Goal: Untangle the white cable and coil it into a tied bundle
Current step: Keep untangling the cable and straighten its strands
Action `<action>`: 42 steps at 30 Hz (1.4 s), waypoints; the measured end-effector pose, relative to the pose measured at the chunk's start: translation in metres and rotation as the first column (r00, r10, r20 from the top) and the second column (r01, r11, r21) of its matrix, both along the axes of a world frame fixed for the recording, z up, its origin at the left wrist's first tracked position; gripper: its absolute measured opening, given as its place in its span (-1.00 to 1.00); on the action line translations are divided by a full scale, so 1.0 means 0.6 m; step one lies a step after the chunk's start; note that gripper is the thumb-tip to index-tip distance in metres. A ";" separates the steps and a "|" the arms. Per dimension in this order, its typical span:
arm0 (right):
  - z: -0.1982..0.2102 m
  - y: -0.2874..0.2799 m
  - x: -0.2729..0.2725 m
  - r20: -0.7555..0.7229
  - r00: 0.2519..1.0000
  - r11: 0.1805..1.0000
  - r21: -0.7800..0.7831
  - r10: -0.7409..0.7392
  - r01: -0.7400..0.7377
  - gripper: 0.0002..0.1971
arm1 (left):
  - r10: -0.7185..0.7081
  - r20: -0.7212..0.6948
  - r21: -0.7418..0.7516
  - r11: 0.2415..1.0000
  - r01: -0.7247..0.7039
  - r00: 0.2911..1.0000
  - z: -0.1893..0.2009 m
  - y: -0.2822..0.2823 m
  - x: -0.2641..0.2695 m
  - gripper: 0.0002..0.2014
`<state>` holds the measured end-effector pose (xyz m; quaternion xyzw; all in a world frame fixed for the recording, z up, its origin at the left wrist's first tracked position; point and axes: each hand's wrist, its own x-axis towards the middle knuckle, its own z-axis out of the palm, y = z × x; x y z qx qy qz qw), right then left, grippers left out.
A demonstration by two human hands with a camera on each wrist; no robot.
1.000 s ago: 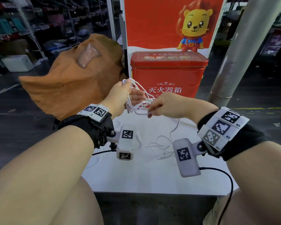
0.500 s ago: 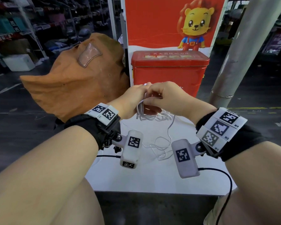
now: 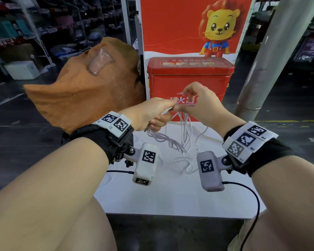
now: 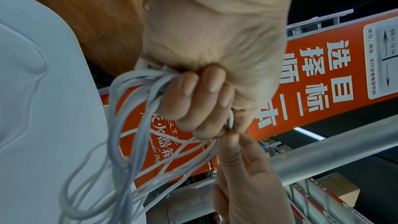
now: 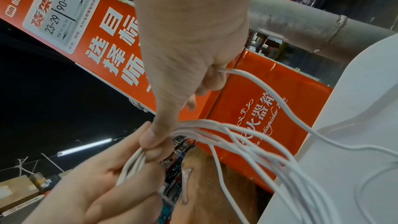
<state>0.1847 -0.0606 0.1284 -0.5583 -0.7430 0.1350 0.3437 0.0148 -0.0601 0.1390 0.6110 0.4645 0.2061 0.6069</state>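
Gathering loops | left hand (image 3: 149, 113) clamps white cable (image 3: 184, 136) bundle, keeping coils together | right hand (image 3: 198, 104) pinches strand beside it (feeding next wrap, probably) | slack trails onto table (image 3: 170, 196)

The white cable (image 3: 184, 132) looks smooth, matt plastic — the red box (image 3: 189, 77) glossy painted metal, the brown bag (image 3: 83, 95) coarse cloth — the tabletop (image 3: 170, 196) smooth and matt.

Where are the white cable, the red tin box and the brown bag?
white cable (image 3: 184, 134), head view, hanging strands.
red tin box (image 3: 190, 82), head view, front face.
brown bag (image 3: 83, 95), head view, cloth side.
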 end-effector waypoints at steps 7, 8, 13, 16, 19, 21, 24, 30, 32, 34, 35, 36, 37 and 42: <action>-0.012 -0.006 -0.008 -0.134 0.982 0.970 -0.187 0.135 -0.159 -0.86 | 0.065 0.132 0.111 0.991 -0.080 0.989 0.002 0.007 -0.015 -0.55; -0.011 -0.004 -0.009 -0.184 0.976 0.973 -0.181 0.113 -0.147 -0.80 | 0.100 0.182 0.130 0.984 -0.125 0.978 0.005 0.009 -0.017 -0.54; -0.005 -0.002 -0.017 -0.631 0.775 0.927 -0.270 0.035 -0.262 -0.79 | 0.332 0.345 0.180 0.895 -0.409 0.878 0.011 0.033 -0.040 -0.54; 0.010 0.002 -0.014 -0.839 0.542 0.871 -0.225 0.056 -0.438 -0.83 | 0.403 0.372 0.188 0.849 -0.493 0.836 0.011 0.046 -0.052 -0.61; 0.044 0.014 -0.022 -0.900 0.435 0.864 -0.193 0.033 -0.464 -0.80 | 0.422 0.372 0.183 0.840 -0.510 0.827 0.007 0.057 -0.049 -0.65; 0.066 0.032 -0.028 -0.862 0.506 0.877 -0.232 0.015 -0.421 -0.76 | 0.410 0.373 0.167 0.853 -0.495 0.832 -0.003 0.077 -0.049 -0.61; 0.066 0.059 -0.031 -0.752 0.659 0.885 -0.311 -0.007 -0.346 -0.69 | 0.409 0.312 0.145 0.872 -0.468 0.858 -0.011 0.103 -0.053 -0.57; -0.035 0.103 -0.002 -0.573 0.758 0.880 -0.475 -0.311 0.002 -0.62 | 0.302 0.201 0.041 0.948 -0.316 0.932 -0.019 0.135 -0.031 -0.69; -0.066 0.105 0.007 -0.525 0.769 0.868 -0.491 -0.364 0.075 -0.61 | 0.149 0.046 -0.012 0.989 -0.149 0.988 -0.029 0.134 -0.017 -0.72; -0.086 0.108 0.011 -0.471 0.778 0.849 -0.506 -0.417 0.148 -0.60 | 0.056 -0.076 0.009 0.998 -0.055 0.996 -0.048 0.137 -0.004 -0.77; -0.089 0.109 0.010 -0.437 0.782 0.840 -0.506 -0.445 0.195 -0.58 | 0.069 -0.113 0.058 0.996 -0.063 0.991 -0.056 0.142 0.000 -0.77; -0.091 0.111 0.008 -0.413 0.782 0.834 -0.500 -0.466 0.233 -0.54 | 0.110 -0.140 0.142 0.986 -0.090 0.984 -0.061 0.148 0.004 -0.76; -0.094 0.115 0.007 -0.404 0.781 0.830 -0.499 -0.476 0.248 -0.51 | 0.165 -0.155 0.250 0.960 -0.123 0.974 -0.066 0.153 0.006 -0.75; -0.108 0.121 0.002 -0.509 0.757 0.795 -0.606 -0.409 0.022 -0.46 | 0.321 -0.043 0.535 0.807 -0.249 0.946 -0.081 0.167 0.005 -0.74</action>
